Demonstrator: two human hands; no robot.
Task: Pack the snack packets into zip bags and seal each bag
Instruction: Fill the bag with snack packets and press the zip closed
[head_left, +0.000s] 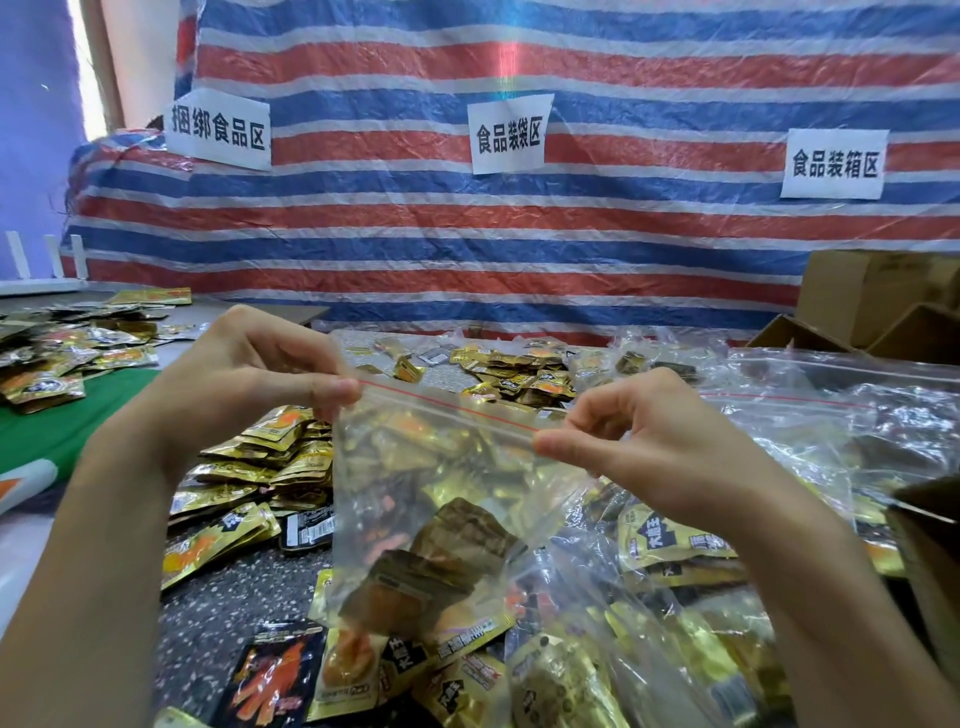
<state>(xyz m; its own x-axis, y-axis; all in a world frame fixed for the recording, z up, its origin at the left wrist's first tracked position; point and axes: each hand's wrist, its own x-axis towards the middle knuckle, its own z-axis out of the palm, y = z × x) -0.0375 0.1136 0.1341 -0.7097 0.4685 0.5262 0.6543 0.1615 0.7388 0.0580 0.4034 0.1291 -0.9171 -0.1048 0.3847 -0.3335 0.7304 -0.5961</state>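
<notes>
Left hand (249, 374) and right hand (639, 436) pinch the zip bag (426, 499) strip ends; uneven pressing could leave a gap.

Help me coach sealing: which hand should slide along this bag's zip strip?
Probably right. The right hand pinches the zip bag at one end of its red-lined strip, ready to slide; the left hand holds the opposite corner as an anchor.

Red-white-blue striped tarp (519, 234) with three paper signs (508, 136), purple wall (31, 156) left, cardboard boxes (872, 296) right.
</notes>
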